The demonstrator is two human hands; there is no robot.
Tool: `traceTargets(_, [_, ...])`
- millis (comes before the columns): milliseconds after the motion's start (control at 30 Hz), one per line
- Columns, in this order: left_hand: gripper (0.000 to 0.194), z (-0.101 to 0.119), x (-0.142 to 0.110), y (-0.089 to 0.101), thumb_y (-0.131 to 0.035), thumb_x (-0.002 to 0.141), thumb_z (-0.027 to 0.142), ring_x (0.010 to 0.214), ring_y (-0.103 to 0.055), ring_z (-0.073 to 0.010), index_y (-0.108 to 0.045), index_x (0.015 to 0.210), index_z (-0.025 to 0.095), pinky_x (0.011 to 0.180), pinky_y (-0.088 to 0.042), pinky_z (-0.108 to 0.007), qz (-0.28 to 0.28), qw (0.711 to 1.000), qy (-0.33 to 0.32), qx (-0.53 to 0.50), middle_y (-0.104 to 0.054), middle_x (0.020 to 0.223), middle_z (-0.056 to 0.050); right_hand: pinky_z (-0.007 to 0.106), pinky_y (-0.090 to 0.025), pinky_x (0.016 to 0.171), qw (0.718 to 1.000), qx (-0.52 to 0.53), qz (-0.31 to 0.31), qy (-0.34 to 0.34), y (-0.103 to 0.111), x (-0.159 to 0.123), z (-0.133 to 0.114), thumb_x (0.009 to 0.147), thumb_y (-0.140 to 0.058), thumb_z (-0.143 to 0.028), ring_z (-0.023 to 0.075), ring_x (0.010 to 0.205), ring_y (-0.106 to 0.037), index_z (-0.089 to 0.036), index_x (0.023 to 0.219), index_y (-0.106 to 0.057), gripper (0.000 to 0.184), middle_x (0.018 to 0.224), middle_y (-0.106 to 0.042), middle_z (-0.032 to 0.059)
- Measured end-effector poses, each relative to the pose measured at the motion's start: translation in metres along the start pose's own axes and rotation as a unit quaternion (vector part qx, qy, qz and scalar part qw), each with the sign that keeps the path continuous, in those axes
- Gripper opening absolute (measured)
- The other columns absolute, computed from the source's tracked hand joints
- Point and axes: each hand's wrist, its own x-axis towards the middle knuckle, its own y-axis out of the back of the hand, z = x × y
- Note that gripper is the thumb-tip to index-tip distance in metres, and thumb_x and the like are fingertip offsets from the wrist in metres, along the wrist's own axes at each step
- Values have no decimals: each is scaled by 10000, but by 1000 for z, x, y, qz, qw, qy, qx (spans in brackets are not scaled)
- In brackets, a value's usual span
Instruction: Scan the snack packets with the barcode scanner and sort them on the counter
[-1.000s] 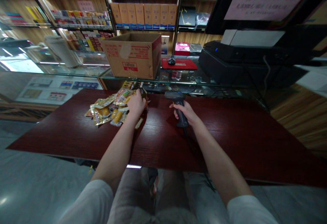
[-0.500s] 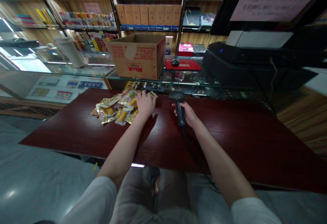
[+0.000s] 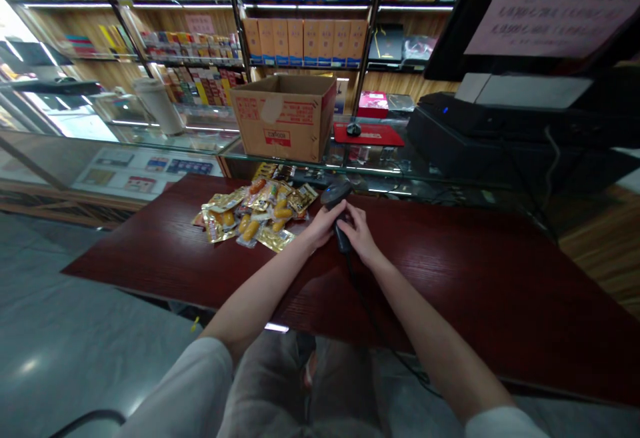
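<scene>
My right hand (image 3: 357,235) is wrapped round the grip of a dark handheld barcode scanner (image 3: 336,197) whose head points toward the snack pile. My left hand (image 3: 324,223) reaches in from the left and touches the scanner's grip just below its head, fingers curled against it. A heap of gold and yellow snack packets (image 3: 255,215) lies on the dark red wooden table (image 3: 475,278), a short way left of both hands. The scanner's black cable (image 3: 373,321) trails back over the table's near edge.
An open cardboard box (image 3: 285,117) stands on the glass counter (image 3: 390,161) behind the table. A black register unit (image 3: 480,131) sits at the right, with a red mouse pad and mouse (image 3: 367,133) between them. Shelves of boxed goods (image 3: 300,38) fill the back wall.
My left hand has left the snack packets and moved right onto the scanner. The scanner has tilted down toward the table. The camera has shifted slightly.
</scene>
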Motion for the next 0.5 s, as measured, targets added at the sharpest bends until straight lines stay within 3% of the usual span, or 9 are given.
traceTargets(133, [388, 23, -5, -6, -866, 749, 407, 677, -684, -140, -639, 915, 141, 687, -559, -271, 3, 1000, 13, -19, -703, 778, -27, 450, -456, 1103, 998, -40, 33, 34, 6, 3, 1, 757, -695, -444, 257, 1191, -529, -298, 1236, -661, 502, 1177, -500, 73])
traceTargets(233, [393, 50, -9, -2, -809, 806, 475, 640, -677, -140, -621, 912, 146, 588, -538, -248, 26, 1000, 13, -5, -705, 784, -48, 431, -513, 998, 998, -9, 63, 14, 10, 8, 6, 762, -685, -474, 231, 1074, -576, -287, 1203, -637, 482, 1161, -552, 66])
traceTargets(400, [439, 96, -22, 36, -777, 814, 536, 488, -532, -69, -648, 911, 128, 428, -419, -201, 76, 996, -41, 23, -718, 818, -69, 290, -528, 697, 988, 44, 70, -133, -10, 32, 22, 609, -782, -413, 166, 821, -617, -245, 1053, -548, 529, 1038, -613, 34])
traceTargets(500, [436, 112, -32, 65, -789, 796, 532, 468, -484, -61, -661, 898, 128, 411, -400, -210, 79, 994, -71, 39, -725, 849, -82, 233, -470, 577, 988, 28, 42, -144, -32, 56, 23, 574, -832, -366, 122, 690, -583, -235, 996, -506, 548, 998, -631, 29])
